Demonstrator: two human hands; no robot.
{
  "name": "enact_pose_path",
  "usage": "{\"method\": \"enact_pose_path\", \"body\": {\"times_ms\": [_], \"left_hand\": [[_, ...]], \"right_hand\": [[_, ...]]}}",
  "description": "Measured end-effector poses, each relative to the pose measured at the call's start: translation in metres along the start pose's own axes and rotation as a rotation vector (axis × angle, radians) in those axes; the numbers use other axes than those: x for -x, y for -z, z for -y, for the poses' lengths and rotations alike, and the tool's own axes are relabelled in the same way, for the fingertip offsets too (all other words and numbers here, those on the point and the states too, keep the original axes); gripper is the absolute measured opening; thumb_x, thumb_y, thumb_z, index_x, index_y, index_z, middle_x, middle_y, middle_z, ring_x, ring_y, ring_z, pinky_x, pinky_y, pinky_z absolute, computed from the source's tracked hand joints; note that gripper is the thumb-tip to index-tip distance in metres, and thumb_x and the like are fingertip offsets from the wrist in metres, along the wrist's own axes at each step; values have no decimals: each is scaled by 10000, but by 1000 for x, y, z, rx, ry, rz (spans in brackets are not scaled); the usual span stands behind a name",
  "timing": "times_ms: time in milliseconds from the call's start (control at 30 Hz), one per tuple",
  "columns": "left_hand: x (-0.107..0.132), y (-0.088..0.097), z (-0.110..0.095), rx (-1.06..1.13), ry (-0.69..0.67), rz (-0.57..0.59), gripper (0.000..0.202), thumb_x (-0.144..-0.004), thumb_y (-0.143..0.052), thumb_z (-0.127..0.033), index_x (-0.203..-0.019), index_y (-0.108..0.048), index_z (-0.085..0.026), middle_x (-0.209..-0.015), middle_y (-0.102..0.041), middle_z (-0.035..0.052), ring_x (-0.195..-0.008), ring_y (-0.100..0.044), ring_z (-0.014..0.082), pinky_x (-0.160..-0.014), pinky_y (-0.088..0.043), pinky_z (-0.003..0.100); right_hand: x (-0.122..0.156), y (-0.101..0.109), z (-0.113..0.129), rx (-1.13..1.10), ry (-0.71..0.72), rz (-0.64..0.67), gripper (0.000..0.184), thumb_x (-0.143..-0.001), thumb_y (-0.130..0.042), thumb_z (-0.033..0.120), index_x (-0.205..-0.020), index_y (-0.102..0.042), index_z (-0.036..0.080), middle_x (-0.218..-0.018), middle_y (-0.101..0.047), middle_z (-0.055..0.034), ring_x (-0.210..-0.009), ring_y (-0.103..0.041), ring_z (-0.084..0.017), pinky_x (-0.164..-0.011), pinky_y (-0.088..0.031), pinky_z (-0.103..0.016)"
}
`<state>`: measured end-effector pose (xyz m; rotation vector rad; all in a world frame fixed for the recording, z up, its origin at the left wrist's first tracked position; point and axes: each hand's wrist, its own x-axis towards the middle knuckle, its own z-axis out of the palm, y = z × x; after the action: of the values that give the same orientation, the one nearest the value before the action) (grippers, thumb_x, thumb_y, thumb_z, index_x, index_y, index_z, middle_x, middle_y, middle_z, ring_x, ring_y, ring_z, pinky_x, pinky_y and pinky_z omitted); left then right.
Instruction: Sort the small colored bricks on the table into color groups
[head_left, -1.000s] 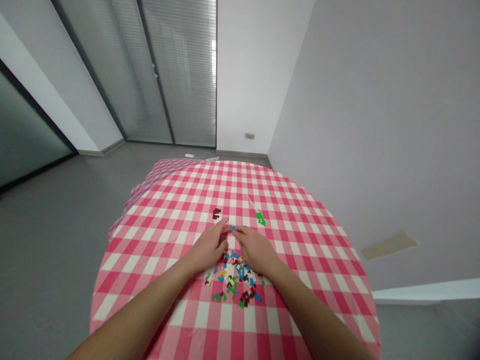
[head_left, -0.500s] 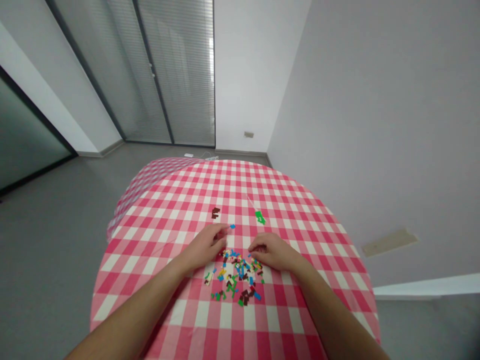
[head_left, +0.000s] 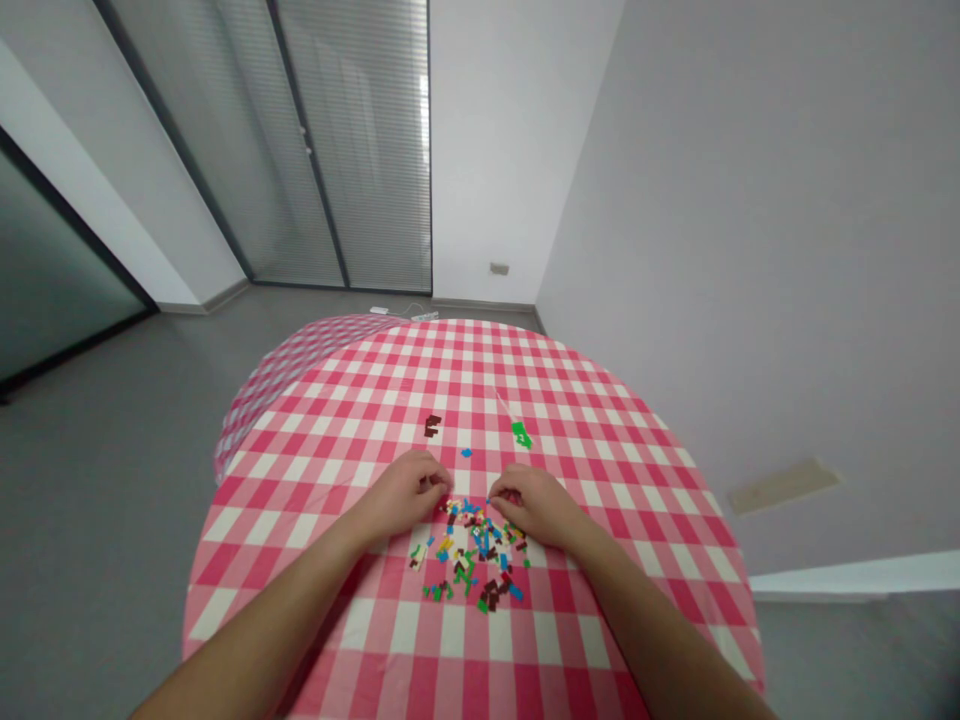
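Observation:
A pile of small building bricks (head_left: 484, 540) in blue, green, brown, yellow, white and red lies between my hands. My right hand (head_left: 534, 502), at the pile's upper right, pinches a small blue brick (head_left: 489, 501) between thumb and fingertips. My left hand (head_left: 405, 492) is at the upper left of the pile with its fingers curled in toward the thumb; anything between them is too small or hidden to see. Just beyond the hands a single blue brick (head_left: 466, 453) lies apart on the cloth.
Farther back are a small group of brown bricks (head_left: 433, 426) on the left and a green cluster of bricks (head_left: 522, 434) on the right. A red-and-white checked tablecloth (head_left: 375, 640) covers the round table. A wall (head_left: 750, 250) rises beyond the table's right side.
My left hand has drawn back from the lone blue brick toward the pile, and its fingers have curled in. My right hand has shifted slightly left and up with the small blue brick.

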<state>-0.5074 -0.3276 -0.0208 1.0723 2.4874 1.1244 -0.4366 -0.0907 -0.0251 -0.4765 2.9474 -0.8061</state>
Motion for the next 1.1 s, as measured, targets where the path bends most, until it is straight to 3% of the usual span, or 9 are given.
{"method": "enact_pose_path", "body": {"times_ms": [133, 267, 400, 700, 1100], "left_hand": [[7, 9, -2, -62, -39, 56, 116, -813, -608, -178, -734, -689, -205, -805, -682, 28, -878, -589, 200, -845, -429, 339], [16, 15, -5, -146, -45, 208, 173, -770, -711, -294, -650, -640, -192, -747, -652, 23, -785, -567, 186, -765, -413, 317], [21, 15, -8, -192, -47, 298, 132, -696, -752, -263, -669, -639, -201, -739, -646, 10, -754, -553, 186, -701, -391, 301], [21, 11, -9, -294, -55, 268, 155, -739, -662, -213, -601, -593, -195, -676, -642, 14, -713, -538, 187, -701, -370, 321], [19, 7, -10, -283, -81, 246, 238, -785, -604, -217, -552, -563, -188, -629, -607, 36, -688, -529, 194, -705, -384, 332]], "right_hand": [[-4, -7, -3, -9, -37, -85, 122, -897, -579, 183, -867, -697, 171, -881, -697, -59, -815, -624, -178, -724, -446, -278], [-8, -11, -6, -13, -73, -174, 131, -918, -546, 175, -888, -674, 167, -883, -685, -64, -819, -617, -183, -731, -453, -291], [-10, -13, -6, 35, -63, -179, 142, -923, -540, 171, -895, -679, 171, -885, -677, -73, -839, -612, -194, -739, -460, -301], [-11, -12, -7, 87, -78, -143, 169, -939, -578, 242, -982, -733, 192, -915, -653, -67, -853, -625, -191, -723, -465, -291], [-17, -14, 0, 51, -93, -133, 160, -969, -497, 198, -961, -653, 163, -952, -683, -78, -880, -625, -208, -765, -463, -315]]}}
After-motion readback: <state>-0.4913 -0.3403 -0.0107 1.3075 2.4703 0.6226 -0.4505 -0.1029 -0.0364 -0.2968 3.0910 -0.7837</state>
